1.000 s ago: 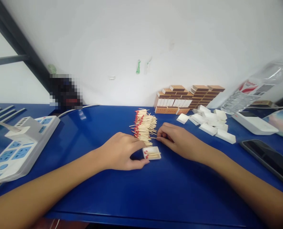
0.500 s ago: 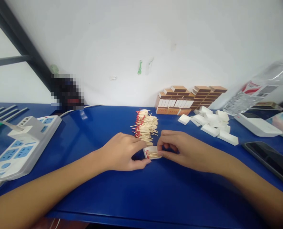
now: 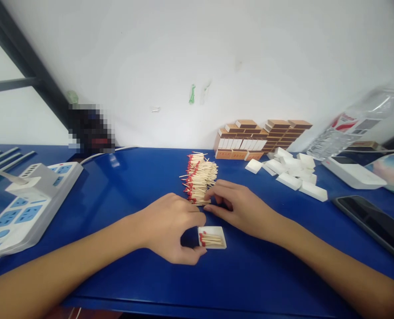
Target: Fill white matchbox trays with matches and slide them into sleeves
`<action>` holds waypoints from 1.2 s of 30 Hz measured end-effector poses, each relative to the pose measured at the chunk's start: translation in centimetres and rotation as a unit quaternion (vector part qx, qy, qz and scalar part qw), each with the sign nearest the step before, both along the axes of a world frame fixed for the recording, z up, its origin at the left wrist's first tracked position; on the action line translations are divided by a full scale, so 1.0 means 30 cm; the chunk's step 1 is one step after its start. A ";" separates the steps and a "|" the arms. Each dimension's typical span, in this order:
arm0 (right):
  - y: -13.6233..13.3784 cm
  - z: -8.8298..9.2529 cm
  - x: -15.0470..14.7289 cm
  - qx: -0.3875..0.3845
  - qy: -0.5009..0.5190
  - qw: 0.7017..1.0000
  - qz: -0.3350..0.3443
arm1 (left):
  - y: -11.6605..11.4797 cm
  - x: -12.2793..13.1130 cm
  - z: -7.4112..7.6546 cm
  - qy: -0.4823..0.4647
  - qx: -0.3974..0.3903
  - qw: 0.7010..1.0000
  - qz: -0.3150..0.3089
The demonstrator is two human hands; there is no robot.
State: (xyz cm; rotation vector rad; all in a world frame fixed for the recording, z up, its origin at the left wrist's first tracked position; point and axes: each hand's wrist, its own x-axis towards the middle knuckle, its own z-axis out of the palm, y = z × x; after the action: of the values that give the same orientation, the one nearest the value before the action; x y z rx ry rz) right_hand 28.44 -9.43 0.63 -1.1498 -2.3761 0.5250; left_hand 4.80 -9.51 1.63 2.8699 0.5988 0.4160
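A small white matchbox tray point(image 3: 212, 237) with a few red-tipped matches in it lies on the blue table point(image 3: 144, 274). My left hand point(image 3: 170, 228) grips the tray's left end between thumb and fingers. Just beyond it lies a pile of matches point(image 3: 198, 177). My right hand point(image 3: 237, 206) rests at the near end of that pile, fingers pinched on matches there.
Empty white trays point(image 3: 293, 175) lie at the right, with stacked brown matchbox sleeves point(image 3: 260, 137) against the wall. A power strip point(image 3: 27, 199) sits at the left. A phone point(image 3: 372, 223), a white device point(image 3: 353, 173) and a plastic bottle point(image 3: 356, 122) are at the right.
My left hand has drawn the tray nearer to me. My right hand left the tray and went back to the near end of the match pile.
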 end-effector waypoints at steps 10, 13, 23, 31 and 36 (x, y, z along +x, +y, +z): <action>0.010 -0.007 0.013 -0.002 -0.063 0.998 -0.016 | 0.013 -0.005 -0.007 -0.005 0.022 1.000 0.004; 0.017 0.004 0.031 -0.026 -0.080 0.996 -0.017 | 0.016 -0.007 -0.007 -0.006 0.030 1.000 0.005; 0.036 0.038 0.100 -0.045 -0.111 0.992 -0.027 | 0.038 -0.018 -0.016 0.004 0.065 0.998 0.017; 0.026 0.045 0.068 -0.047 -0.097 0.994 -0.015 | 0.038 -0.016 -0.014 0.014 0.086 0.996 0.024; 0.032 0.039 0.094 -0.052 -0.095 0.994 -0.021 | 0.042 -0.017 -0.018 0.016 0.095 0.995 0.028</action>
State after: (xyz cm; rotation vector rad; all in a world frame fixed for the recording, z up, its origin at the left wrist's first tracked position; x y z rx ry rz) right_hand 31.28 -8.46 1.81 -1.3461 -2.5043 0.5523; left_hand 4.29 -8.25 1.09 3.0514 0.6808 0.4601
